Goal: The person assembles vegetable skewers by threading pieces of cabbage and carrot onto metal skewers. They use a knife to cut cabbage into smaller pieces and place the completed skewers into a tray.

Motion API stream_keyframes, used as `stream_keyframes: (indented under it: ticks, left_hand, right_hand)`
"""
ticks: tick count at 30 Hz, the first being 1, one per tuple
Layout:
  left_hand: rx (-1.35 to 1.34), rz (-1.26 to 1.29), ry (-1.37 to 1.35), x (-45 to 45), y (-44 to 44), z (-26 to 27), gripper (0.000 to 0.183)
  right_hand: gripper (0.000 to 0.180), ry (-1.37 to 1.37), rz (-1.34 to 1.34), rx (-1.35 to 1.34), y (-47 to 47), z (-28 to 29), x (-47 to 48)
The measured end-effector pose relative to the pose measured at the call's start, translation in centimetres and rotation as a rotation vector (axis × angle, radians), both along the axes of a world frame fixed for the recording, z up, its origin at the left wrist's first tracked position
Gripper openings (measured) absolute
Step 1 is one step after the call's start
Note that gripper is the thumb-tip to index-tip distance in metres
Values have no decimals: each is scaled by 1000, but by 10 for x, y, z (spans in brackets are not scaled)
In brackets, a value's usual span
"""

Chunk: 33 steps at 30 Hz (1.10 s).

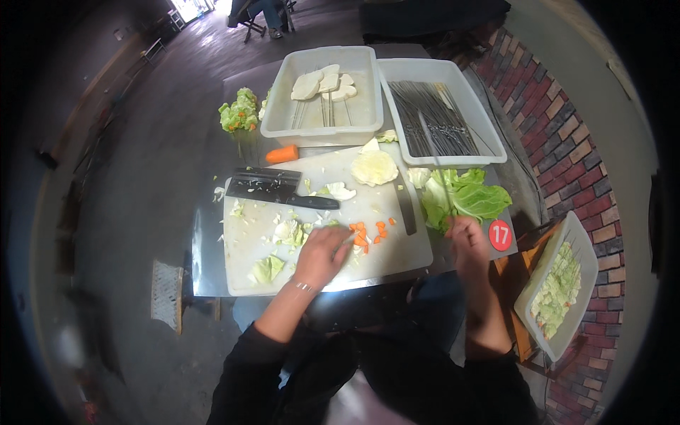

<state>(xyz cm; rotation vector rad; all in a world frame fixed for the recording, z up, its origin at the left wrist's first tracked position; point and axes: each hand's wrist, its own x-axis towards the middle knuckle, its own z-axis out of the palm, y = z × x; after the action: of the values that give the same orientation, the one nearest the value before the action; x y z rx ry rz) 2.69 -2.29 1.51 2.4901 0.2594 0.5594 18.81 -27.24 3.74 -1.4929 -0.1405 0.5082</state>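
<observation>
My right hand (470,239) grips a thin metal skewer (440,164) that points up over the cabbage leaves (467,194) and the skewer tub. Over the white cutting board (324,273), my left hand (325,252) reaches towards cut cabbage pieces (289,232) and orange carrot pieces (359,236); whether its fingertips hold anything cannot be told. A cleaver (265,186) lies at the board's upper left. Beside a cut cabbage head (374,167) is a long dark object (406,207), perhaps a knife. A carrot stub (282,154) rests behind the board.
Behind the board stand a plastic tub (271,114) holding skewered white slices and another tub (494,159) full of metal skewers. Filled vegetable skewers (239,111) lie at the back left. At the right, a tilted tub (589,260) holds more. A seated person's legs (271,16) show far off.
</observation>
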Motion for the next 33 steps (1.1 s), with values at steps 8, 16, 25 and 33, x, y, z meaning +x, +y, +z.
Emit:
stream_keyframes:
  ticks: [8,16,25,33]
  left_hand:
    - [191,88,365,69,1,-19,14]
    - [-691,221,-60,42,-2,-2,12]
    - [-1166,315,-396,-5,7,19,16]
    - [-789,314,-428,-11,0,26,12]
  right_hand:
    - [24,-152,146,-156,-22,-12,-74]
    - [27,-343,318,-246,-15,-2,-97]
    - [22,-596,347,-285,11,18,-109]
    - [22,-597,362,-333,9,25,-110]
